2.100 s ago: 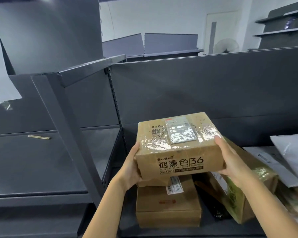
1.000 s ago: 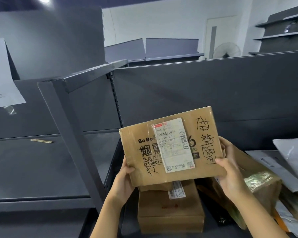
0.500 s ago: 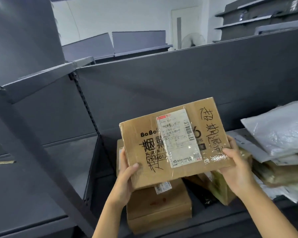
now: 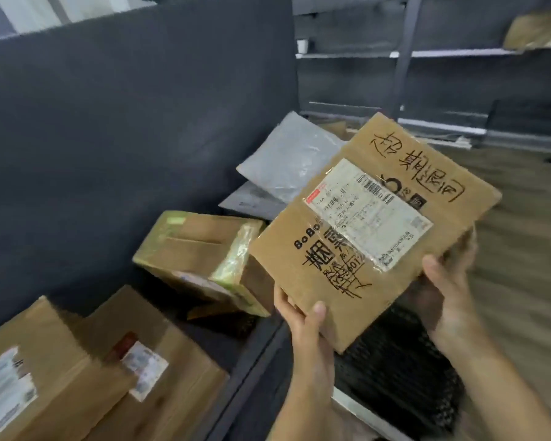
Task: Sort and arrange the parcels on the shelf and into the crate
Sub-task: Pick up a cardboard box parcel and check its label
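I hold a flat brown cardboard parcel (image 4: 376, 224) with a white shipping label and black handwriting, tilted face-up to the right of the shelf. My left hand (image 4: 303, 323) grips its lower left corner, thumb on top. My right hand (image 4: 449, 288) grips its lower right edge from beneath. Under the parcel lies a dark mesh-walled crate (image 4: 398, 370). On the dark shelf (image 4: 245, 361) stay a yellow-taped box (image 4: 201, 259), two brown boxes (image 4: 86, 374) at lower left, and grey poly mailers (image 4: 287, 160) at the back.
A tall dark back panel (image 4: 124, 106) rises behind the shelf. Further grey shelving (image 4: 442, 55) stands across the aisle at upper right, with a brown parcel (image 4: 538, 30) on it. Wood-look floor (image 4: 528, 218) stretches to the right.
The view has swung right and down. Both hands have carried the labelled parcel off the shelf to the right, over the dark crate, and tilted it further.
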